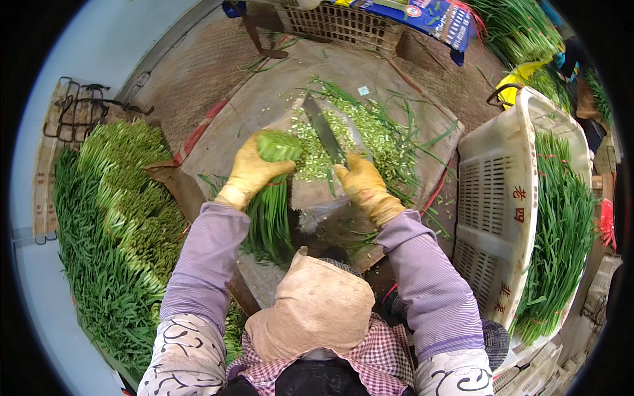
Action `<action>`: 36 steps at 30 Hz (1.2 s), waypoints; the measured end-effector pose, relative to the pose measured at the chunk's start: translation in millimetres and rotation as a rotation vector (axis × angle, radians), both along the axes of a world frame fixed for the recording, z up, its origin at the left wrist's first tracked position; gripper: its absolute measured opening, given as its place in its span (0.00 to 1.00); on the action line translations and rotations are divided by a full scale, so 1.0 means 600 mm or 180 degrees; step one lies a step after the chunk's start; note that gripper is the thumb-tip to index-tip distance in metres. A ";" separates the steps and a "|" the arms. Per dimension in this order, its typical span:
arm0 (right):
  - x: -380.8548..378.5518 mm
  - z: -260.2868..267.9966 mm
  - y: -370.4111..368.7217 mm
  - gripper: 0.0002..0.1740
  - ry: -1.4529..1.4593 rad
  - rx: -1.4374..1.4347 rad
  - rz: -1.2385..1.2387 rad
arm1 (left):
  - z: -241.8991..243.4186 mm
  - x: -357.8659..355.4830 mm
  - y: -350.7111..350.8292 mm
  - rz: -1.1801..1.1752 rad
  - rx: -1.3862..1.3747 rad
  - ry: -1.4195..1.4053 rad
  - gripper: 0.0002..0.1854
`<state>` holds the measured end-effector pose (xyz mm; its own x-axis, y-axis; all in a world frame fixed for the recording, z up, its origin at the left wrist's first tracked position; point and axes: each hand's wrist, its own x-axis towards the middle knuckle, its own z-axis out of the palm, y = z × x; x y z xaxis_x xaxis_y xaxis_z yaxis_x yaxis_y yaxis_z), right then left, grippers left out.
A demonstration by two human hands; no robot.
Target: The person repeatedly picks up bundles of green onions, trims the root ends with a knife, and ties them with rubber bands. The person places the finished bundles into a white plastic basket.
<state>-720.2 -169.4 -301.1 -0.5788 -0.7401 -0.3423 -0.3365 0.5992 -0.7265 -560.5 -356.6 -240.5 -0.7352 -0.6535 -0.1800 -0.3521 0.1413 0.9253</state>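
My left hand (250, 171), in a yellow rubber glove, is wrapped around a bundle of garlic chives (270, 218). Its pale cut ends point up and away from me, and the green leaves hang toward my lap. A red band circles the bundle just below my thumb. In my right hand (364, 185), gloved the same way, is the handle of a long-bladed knife (322, 128). The blade points forward and lies over chopped pale stem pieces (379, 133). Under these is a low work surface (302, 193), mostly covered by trimmings. A gap separates the knife from the bundle.
Banded chives (119, 247) are stacked high on my left. At my right stands a white plastic crate (490, 198) holding more chive bundles (554, 237). Another slotted crate (342, 27) is ahead, near a blue printed sack (421, 17). A woven sheet (223, 128) covers the floor.
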 end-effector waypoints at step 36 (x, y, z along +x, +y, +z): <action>0.156 0.390 0.391 0.61 -0.2504 -0.2454 -0.0263 | 0.372 0.152 0.380 -0.2048 -0.2638 0.0349 0.66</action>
<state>-626.5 65.5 -67.2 -0.4594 -0.8826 -0.1001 0.4037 -0.1071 -0.9086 -469.3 -128.3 -17.2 -0.9722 -0.0227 0.2329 0.0937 0.8744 0.4761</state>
